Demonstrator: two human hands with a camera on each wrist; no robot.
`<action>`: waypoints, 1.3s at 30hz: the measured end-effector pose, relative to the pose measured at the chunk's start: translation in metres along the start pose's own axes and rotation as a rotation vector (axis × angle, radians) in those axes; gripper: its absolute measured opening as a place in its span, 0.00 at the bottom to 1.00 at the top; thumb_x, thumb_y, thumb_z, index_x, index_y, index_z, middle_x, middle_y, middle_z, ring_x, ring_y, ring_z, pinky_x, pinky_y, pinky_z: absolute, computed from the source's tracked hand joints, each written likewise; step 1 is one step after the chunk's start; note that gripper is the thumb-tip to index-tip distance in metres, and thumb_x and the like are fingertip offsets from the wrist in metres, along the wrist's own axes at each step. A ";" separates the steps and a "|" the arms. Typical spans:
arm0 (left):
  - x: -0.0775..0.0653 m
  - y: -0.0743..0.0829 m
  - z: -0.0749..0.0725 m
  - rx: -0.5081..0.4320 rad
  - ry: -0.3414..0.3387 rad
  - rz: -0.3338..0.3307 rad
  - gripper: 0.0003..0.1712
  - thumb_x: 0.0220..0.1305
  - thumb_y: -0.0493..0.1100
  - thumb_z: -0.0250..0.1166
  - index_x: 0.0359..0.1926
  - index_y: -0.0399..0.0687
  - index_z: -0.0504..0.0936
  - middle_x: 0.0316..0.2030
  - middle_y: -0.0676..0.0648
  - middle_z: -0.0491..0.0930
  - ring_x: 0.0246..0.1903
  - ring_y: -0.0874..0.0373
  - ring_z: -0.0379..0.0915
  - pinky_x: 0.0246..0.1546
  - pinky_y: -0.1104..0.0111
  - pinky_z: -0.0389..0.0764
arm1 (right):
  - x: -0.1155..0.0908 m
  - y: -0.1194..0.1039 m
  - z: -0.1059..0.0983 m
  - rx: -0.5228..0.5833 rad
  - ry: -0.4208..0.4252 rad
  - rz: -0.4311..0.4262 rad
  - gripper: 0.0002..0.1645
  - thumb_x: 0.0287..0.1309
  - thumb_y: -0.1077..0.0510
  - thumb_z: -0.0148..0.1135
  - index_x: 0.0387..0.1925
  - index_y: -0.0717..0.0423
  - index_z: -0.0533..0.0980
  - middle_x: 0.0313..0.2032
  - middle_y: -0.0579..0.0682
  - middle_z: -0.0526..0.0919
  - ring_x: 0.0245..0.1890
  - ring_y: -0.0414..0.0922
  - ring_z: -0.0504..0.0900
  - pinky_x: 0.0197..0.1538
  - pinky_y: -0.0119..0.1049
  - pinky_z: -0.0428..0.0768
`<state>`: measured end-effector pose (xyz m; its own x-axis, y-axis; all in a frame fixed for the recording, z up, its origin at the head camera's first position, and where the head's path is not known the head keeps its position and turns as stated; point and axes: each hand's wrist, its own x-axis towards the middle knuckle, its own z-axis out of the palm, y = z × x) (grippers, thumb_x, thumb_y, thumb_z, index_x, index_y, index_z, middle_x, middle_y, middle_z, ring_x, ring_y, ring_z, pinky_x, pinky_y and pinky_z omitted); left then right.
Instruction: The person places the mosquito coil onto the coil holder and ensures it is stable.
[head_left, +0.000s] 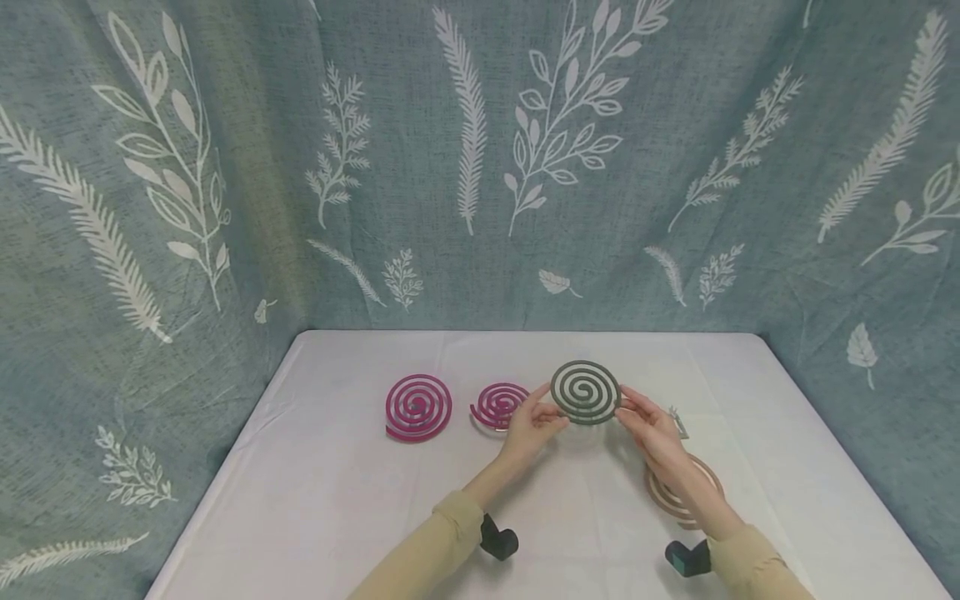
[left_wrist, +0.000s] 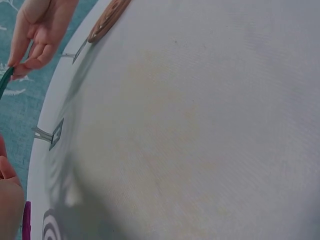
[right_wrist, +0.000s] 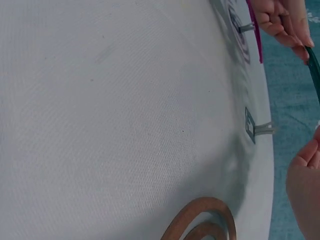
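Dark green spiral coil (head_left: 584, 391) is pinched between the fingers of the left hand (head_left: 531, 427) and right hand (head_left: 654, 429) above the tabletop (head_left: 592, 517) near its far edge, an apparent positioning step likely calling for steady, level lowering.

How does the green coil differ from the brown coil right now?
The green coil is dark green; the brown coil is light brown.
The green coil is held up between the left hand and right hand, while the brown coil rests on the white table.
Both are spirals.
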<state>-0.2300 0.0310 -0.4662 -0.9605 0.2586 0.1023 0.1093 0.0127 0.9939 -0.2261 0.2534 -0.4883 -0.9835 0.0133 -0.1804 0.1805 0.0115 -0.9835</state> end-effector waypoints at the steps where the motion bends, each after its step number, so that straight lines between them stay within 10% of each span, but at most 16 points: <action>1: 0.000 0.000 0.000 0.007 0.001 0.007 0.36 0.57 0.30 0.63 0.66 0.31 0.61 0.42 0.29 0.80 0.40 0.50 0.79 0.41 0.79 0.76 | 0.000 0.000 0.001 0.009 -0.004 -0.007 0.38 0.65 0.57 0.56 0.72 0.55 0.53 0.44 0.35 0.72 0.44 0.27 0.75 0.53 0.22 0.73; 14: 0.008 -0.004 0.004 0.064 0.038 0.059 0.37 0.55 0.28 0.64 0.66 0.27 0.60 0.40 0.28 0.81 0.40 0.39 0.78 0.41 0.74 0.77 | 0.004 0.004 0.009 0.040 -0.002 -0.041 0.42 0.62 0.62 0.56 0.73 0.50 0.49 0.39 0.32 0.77 0.42 0.29 0.76 0.45 0.22 0.74; 24: 0.028 -0.038 0.011 0.106 0.051 0.051 0.38 0.55 0.30 0.66 0.66 0.32 0.62 0.38 0.32 0.82 0.38 0.46 0.80 0.40 0.71 0.80 | 0.007 0.007 0.008 0.036 0.031 -0.014 0.41 0.63 0.62 0.55 0.73 0.52 0.49 0.38 0.32 0.75 0.41 0.28 0.75 0.47 0.22 0.74; 39: 0.029 -0.045 0.018 0.124 0.060 -0.015 0.38 0.53 0.31 0.67 0.65 0.31 0.63 0.37 0.35 0.83 0.34 0.56 0.78 0.36 0.77 0.78 | 0.007 0.010 0.003 0.011 0.057 0.059 0.41 0.64 0.61 0.53 0.74 0.51 0.48 0.42 0.35 0.73 0.41 0.27 0.74 0.52 0.22 0.73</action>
<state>-0.2583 0.0556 -0.5085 -0.9755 0.1989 0.0939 0.1224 0.1360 0.9831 -0.2316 0.2504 -0.4993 -0.9689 0.0709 -0.2369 0.2374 -0.0017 -0.9714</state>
